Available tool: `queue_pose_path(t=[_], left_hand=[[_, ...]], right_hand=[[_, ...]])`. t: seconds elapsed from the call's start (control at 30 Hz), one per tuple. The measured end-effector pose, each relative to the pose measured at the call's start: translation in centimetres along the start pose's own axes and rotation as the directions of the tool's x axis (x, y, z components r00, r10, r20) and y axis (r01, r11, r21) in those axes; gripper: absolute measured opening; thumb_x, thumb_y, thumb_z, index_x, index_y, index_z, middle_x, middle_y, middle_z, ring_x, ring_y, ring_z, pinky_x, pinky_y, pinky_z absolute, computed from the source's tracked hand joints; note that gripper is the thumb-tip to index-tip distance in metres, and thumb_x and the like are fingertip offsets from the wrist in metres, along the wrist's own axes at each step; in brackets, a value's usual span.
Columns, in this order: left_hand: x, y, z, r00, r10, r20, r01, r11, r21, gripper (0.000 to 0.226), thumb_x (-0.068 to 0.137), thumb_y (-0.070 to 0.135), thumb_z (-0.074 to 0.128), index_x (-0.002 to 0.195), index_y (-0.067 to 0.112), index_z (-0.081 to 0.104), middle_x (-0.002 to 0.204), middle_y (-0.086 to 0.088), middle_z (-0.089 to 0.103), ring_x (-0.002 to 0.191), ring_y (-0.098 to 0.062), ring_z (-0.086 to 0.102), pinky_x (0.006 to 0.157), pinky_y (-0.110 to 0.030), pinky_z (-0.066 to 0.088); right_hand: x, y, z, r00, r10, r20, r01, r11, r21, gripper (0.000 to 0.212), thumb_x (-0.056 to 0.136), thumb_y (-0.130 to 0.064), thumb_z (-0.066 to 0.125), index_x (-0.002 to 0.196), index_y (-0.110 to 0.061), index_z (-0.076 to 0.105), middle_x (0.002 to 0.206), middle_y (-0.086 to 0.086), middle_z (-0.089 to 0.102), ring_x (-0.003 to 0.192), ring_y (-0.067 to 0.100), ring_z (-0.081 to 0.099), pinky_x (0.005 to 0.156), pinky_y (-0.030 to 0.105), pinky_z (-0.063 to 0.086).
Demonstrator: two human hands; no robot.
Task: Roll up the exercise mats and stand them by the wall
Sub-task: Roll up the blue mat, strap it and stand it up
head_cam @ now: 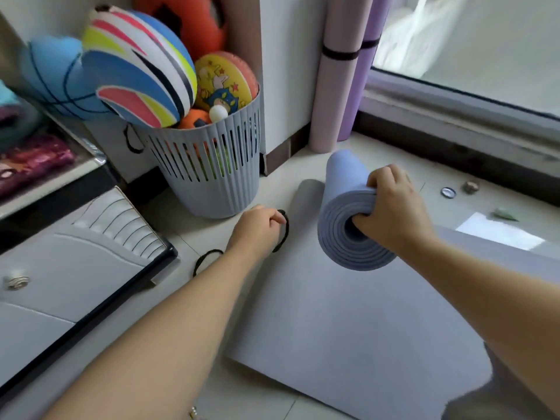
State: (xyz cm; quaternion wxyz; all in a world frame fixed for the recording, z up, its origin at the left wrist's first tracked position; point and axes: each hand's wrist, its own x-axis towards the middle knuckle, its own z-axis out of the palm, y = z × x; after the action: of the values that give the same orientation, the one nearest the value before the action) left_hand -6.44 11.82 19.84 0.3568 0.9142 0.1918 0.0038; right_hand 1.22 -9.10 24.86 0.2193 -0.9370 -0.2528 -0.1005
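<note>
As right hand (394, 213) grips, mat roll (336, 234) end pinched

Pastel mats, loud balls.
We see the rolled mat (345, 180) and flat mat (348, 313) in periwinkle, a pale pink mat (333, 95) and a lilac mat (359, 95) with a black band (339, 54) each, a black loop (284, 233), a grey slatted basket (212, 177), a striped ball (136, 71) in blue, pink, yellow, white and black, and a yellow cartoon ball (224, 80).

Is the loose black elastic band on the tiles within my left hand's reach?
Probably yes: the black elastic band lies uncovered beside that forearm, though the left hand pinches another band.
</note>
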Motion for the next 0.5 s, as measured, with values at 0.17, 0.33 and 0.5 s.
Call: queue_pose_path(t=[0.17, 0.33, 0.5], left_hand=[[-7.6, 12.5, -4.1, 0.969, 0.169, 0.182, -0.089, 0.919, -0.383, 0.044, 0.101, 0.039, 0.030, 0.108, 0.008, 0.061, 0.113, -0.012, 0.059, 0.106, -0.028, 0.058, 0.085, -0.046, 0.052], [-15.9, 19.9, -10.1, 0.936, 0.227, 0.269, -0.083, 0.886, -0.456, 0.055, 0.067, 0.068, 0.055, 0.106, 0.030, 0.059, 0.107, -0.002, 0.066, 0.102, -0.026, 0.062, 0.086, -0.044, 0.054], [-21.9, 25.2, -14.7, 0.923, 0.252, 0.291, -0.200, 0.960, -0.196, 0.020, 0.073, 0.033, 0.072, 0.084, 0.023, 0.059, 0.070, 0.003, 0.062, 0.059, -0.014, 0.056, 0.054, -0.024, 0.048]], right_hand=[[-3.0, -3.3, -11.2, 0.986, 0.088, -0.142, -0.086, 0.996, 0.023, 0.044, 0.068, -0.024, 0.076, 0.101, -0.008, 0.051, 0.098, -0.002, 0.043, 0.101, 0.022, 0.046, 0.077, 0.023, 0.028], [-7.6, -7.0, -21.3, 0.941, 0.227, -0.250, -0.217, 0.974, 0.069, 0.050, 0.067, -0.033, 0.075, 0.105, -0.011, 0.052, 0.095, -0.003, 0.045, 0.087, 0.017, 0.043, 0.074, 0.029, 0.035], [-11.8, -10.1, -28.4, 0.940, 0.286, -0.185, -0.290, 0.957, 0.003, 0.045, 0.063, -0.046, 0.073, 0.089, -0.015, 0.051, 0.078, -0.003, 0.053, 0.075, 0.021, 0.051, 0.062, 0.031, 0.036]])
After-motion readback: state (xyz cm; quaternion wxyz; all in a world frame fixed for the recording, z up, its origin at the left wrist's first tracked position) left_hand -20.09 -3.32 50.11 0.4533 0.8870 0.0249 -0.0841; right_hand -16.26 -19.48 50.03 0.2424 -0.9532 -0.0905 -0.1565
